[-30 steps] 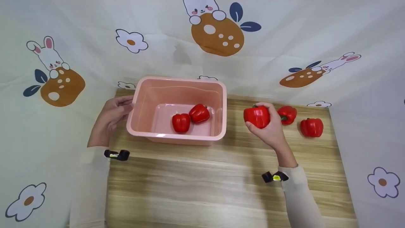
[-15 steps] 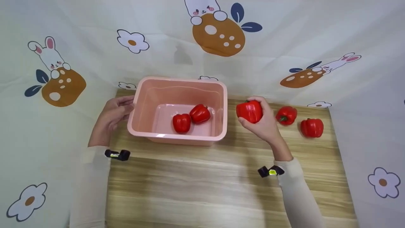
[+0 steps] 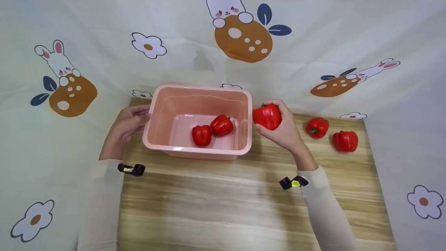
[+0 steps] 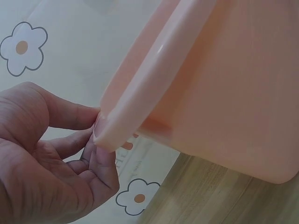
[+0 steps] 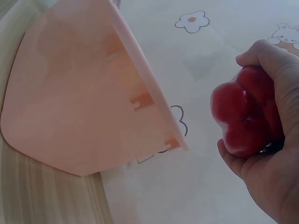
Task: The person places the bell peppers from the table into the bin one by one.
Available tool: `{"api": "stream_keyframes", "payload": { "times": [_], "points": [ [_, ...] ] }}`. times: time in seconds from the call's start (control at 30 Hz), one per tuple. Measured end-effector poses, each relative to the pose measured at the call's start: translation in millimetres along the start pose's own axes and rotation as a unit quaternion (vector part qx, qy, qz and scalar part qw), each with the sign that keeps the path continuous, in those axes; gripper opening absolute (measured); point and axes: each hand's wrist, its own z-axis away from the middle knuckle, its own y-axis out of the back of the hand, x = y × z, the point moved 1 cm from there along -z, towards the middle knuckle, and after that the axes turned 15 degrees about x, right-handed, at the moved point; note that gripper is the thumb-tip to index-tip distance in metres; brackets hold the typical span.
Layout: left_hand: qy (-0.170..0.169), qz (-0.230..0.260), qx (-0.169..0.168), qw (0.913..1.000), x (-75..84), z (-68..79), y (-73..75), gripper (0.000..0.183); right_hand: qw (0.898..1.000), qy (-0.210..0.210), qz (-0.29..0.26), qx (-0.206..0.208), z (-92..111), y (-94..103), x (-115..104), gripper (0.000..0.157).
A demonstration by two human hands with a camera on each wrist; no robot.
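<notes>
A pink plastic tub stands at the back of the wooden table, with two red bell peppers lying on its floor. At the tub's left side my left hand pinches the rim; in the left wrist view the thumb and fingers of this left hand meet the rim's edge. Just right of the tub, my right hand grips another red bell pepper. In the right wrist view that held bell pepper is apart from the tub's wall.
Two more red bell peppers, one with its green stem toward the front and one on its side, lie at the table's right. Pale cloth printed with rabbits and flowers hangs around the wooden tabletop.
My right hand has carried its bell pepper leftward and slightly back, closer to the tub's right rim. The left hand stays on the tub; the view has shifted slightly.
</notes>
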Motion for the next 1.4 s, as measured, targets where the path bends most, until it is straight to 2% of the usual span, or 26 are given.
{"api": "stream_keyframes", "payload": {
  "times": [0.2,0.37,0.57,0.7,0.9,1.0,1.17,1.4],
  "points": [
    [-0.005,0.013,-0.006,0.9999,2.4,0.3,0.3,0.056,1.0,0.0,-0.014,-0.01,-3,-10.4,-5,0.071],
    [-0.001,0.015,-0.005,0.9999,2.2,1.2,0.3,0.056,1.0,0.002,0.004,-0.024,-5,-22.8,-10,0.07],
    [0.006,0.02,0.0,0.9998,0.8,1.1,-4.3,0.056,0.998,0.022,0.035,-0.045,-5,-34.1,-12,0.07],
    [0.013,0.025,-0.004,0.9996,-0.7,0.3,-5.7,0.057,0.998,0.03,0.037,-0.051,-6,-40.3,-14,0.069],
    [0.012,0.035,-0.006,0.9993,-2.9,-0.7,-2.2,0.058,0.995,0.065,0.028,-0.072,-12,-49.8,-22,0.066],
    [0.012,0.04,-0.005,0.9991,-2.6,-0.8,0.0,0.057,0.993,0.078,0.042,-0.08,-14,-53.0,-25,0.066],
    [0.02,0.058,-0.008,0.9981,-3.2,-0.4,1.9,0.058,0.985,0.111,0.085,-0.104,-17,-57.3,-29,0.066],
    [0.006,0.083,-0.013,0.9964,-5.2,-0.6,0.9,0.058,0.965,0.185,0.134,-0.13,-19,-66.1,-32,0.059]
  ]
}}
